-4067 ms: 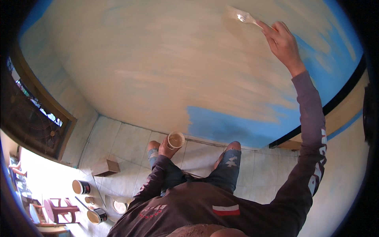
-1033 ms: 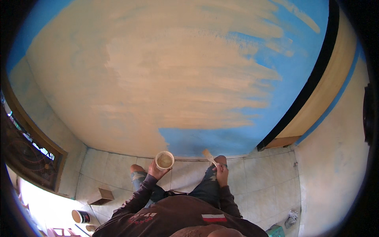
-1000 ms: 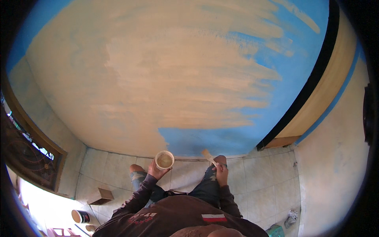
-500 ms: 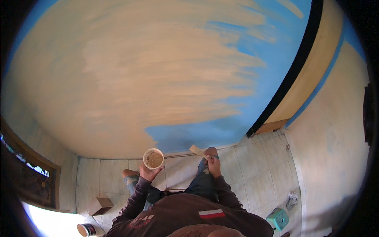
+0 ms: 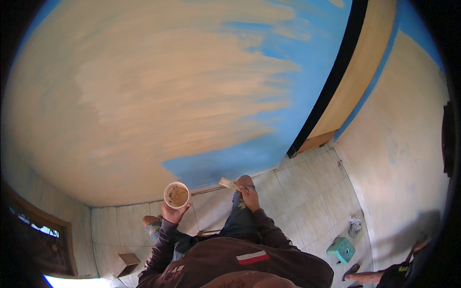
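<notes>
My left hand (image 5: 173,213) grips a round white cup (image 5: 176,195) of beige paint, held over the floor beside my left knee. My right hand (image 5: 250,198) is closed on the handle of a flat paintbrush (image 5: 227,184) by my right knee, its bristles pointing up and to the left. Beyond both hands rises a wall (image 5: 182,86) covered in streaky beige paint, with bright blue showing along its right side and bottom.
A black-edged doorway (image 5: 325,86) and side wall (image 5: 394,144) stand right. Another person's leg and foot (image 5: 365,277) show lower right, near a teal stool (image 5: 341,249) and crumpled rag (image 5: 355,225). At left are a wooden-framed opening (image 5: 69,249) and small box (image 5: 127,264) on tiles (image 5: 307,201).
My right hand has come down from high on the wall with the brush. The view has swung rightward, bringing the other person and more of the stool into sight.
</notes>
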Demonstrator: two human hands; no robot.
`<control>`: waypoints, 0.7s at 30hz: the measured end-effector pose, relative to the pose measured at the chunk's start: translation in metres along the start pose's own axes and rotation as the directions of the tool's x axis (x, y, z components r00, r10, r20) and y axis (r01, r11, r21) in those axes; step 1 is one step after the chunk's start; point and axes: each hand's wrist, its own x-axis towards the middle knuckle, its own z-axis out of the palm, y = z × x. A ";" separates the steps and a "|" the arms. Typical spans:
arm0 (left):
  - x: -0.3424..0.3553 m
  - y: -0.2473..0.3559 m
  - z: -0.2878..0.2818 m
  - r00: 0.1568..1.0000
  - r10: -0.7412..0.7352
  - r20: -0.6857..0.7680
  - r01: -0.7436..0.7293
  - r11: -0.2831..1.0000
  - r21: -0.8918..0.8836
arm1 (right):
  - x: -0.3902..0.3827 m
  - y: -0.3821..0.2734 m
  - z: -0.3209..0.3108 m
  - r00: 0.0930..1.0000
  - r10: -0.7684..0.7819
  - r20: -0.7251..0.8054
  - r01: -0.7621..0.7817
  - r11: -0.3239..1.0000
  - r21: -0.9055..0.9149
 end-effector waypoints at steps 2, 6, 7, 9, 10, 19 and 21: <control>0.001 0.005 0.000 1.000 0.011 0.019 -0.011 1.000 -0.010 | -0.002 -0.008 -0.003 0.999 0.037 0.004 -0.036 0.997 -0.072; 0.004 0.015 0.001 0.999 0.023 0.030 -0.023 1.000 -0.012 | -0.005 -0.025 -0.010 0.994 0.099 0.045 -0.098 0.995 -0.025; 0.004 0.016 0.000 0.999 0.023 0.032 -0.023 0.999 -0.023 | -0.005 -0.024 -0.010 0.995 0.091 0.040 -0.090 0.996 -0.027; 0.003 0.020 0.000 0.999 0.021 0.035 -0.019 0.999 -0.047 | -0.008 -0.029 -0.013 0.997 0.076 0.033 -0.075 0.997 -0.033; 0.001 0.023 -0.001 0.999 0.019 0.036 -0.018 0.999 -0.037 | -0.011 -0.033 -0.016 0.996 0.082 0.034 -0.081 0.996 -0.024; 0.012 0.005 -0.001 0.998 -0.005 0.059 0.006 1.000 -0.018 | -0.003 -0.023 0.001 0.996 0.082 0.027 -0.080 0.994 -0.075; 0.015 0.008 0.000 0.998 -0.012 0.070 0.013 1.000 -0.022 | -0.002 -0.021 0.003 0.994 0.106 0.035 -0.103 0.992 -0.068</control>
